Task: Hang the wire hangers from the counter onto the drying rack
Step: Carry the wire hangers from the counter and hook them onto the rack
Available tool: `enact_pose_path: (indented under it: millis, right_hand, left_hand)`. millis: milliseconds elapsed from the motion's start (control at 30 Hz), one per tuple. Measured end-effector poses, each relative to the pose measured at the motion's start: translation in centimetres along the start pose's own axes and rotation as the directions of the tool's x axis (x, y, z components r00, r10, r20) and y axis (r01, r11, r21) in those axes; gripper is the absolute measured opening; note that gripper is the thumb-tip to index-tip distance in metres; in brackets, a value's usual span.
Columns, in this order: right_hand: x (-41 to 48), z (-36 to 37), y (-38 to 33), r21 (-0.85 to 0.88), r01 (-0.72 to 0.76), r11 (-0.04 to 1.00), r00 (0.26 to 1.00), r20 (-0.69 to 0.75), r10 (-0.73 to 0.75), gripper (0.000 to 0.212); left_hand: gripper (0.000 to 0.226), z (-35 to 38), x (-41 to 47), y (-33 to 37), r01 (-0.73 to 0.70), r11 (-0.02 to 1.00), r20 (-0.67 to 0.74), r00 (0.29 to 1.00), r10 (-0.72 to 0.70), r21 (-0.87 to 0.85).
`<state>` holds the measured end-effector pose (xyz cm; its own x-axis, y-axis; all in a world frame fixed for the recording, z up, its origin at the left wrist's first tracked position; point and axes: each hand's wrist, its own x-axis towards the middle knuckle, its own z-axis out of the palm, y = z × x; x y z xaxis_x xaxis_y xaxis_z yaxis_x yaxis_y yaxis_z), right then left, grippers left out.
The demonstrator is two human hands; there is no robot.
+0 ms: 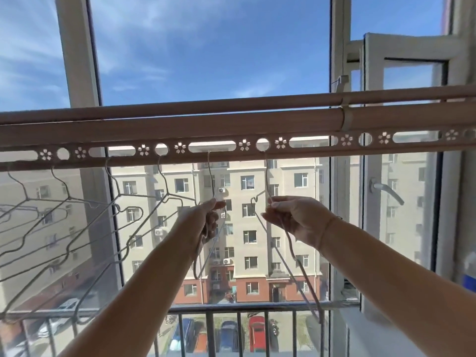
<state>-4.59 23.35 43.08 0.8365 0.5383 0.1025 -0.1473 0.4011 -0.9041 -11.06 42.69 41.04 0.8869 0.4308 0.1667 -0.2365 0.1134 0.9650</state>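
Note:
The drying rack [231, 124] is a beige double rail with a perforated strip of slots and round holes, running across the view above my hands. Several wire hangers [85, 228] hang from the strip's left part. My left hand [206, 222] grips the neck of a wire hanger [211, 176] whose hook sits in a long slot. My right hand [296, 217] pinches the neck of another wire hanger [288, 264]; its hook passes through a round hole [262, 145]. Both hangers dangle edge-on below my hands.
Large window panes stand right behind the rack, with white frames [77, 60]. An opened window sash with a handle [386, 189] is at the right. A dark metal railing [231, 309] runs outside below. The strip's holes to the right hold nothing.

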Motion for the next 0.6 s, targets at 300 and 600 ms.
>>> enact_pose_path:
  millis: [300,600]
  right_hand:
    - [-0.5,-3.0,2.2,-0.238,0.149,0.96,0.976,-0.123,-0.182,0.009]
    - [-5.7,-13.8,12.4,-0.547,0.055,0.835,0.953,-0.221,-0.208,0.032]
  left_hand:
    - [0.027,-2.7,-2.8,-4.3,-0.102,0.995,-0.209,0.973,0.102,0.014]
    - [0.02,-0.7,-9.7,-15.8,0.101,0.973,-0.112,0.991,-0.079,0.208]
